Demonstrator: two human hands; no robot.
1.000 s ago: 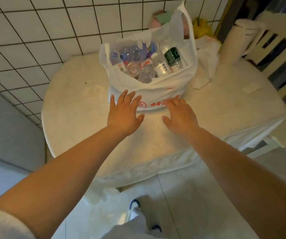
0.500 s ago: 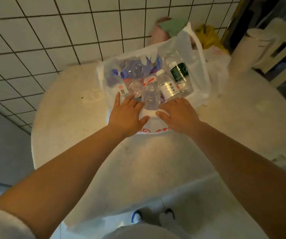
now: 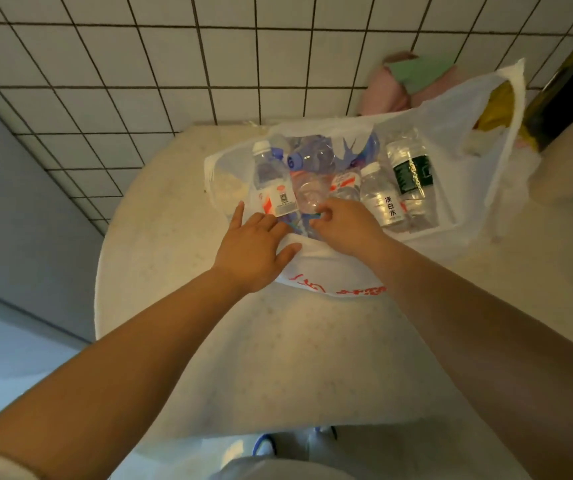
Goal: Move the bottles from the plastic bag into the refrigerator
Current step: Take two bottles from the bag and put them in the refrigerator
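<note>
**Both hands at the mouth of the bag, round table by the tiled wall**

We look down on a round table (image 3: 278, 358) with a pale, lightly speckled top, pushed against a wall of white square tiles (image 3: 174, 64) with dark grout. To the left of the tiles a plain grey wall (image 3: 18, 202) runs down to a pale floor (image 3: 8, 368). At the bottom edge we see a shoe with a blue trim (image 3: 264, 445) under the table rim.

The white plastic bag (image 3: 451, 126) with red print on its near side sits on the far half of the table, its mouth open towards us. Inside lie several clear bottles: one with a white cap and a red-and-white label (image 3: 271, 181) on the left, one with black characters on its label (image 3: 382, 199), one with a dark green label (image 3: 411, 171) on the right, and bluish ones (image 3: 312, 155) behind.

Our left hand (image 3: 254, 247) lies on the near rim of the bag, fingers straight and spread, pressing the plastic down. Our right hand (image 3: 344, 226) reaches into the bag with fingers curled around a clear bottle (image 3: 312, 195) in the middle of the pile.

Behind the bag we note a blurred pink and green object (image 3: 413, 77) against the tiles, and something yellow (image 3: 496, 109) seen through the plastic.
</note>
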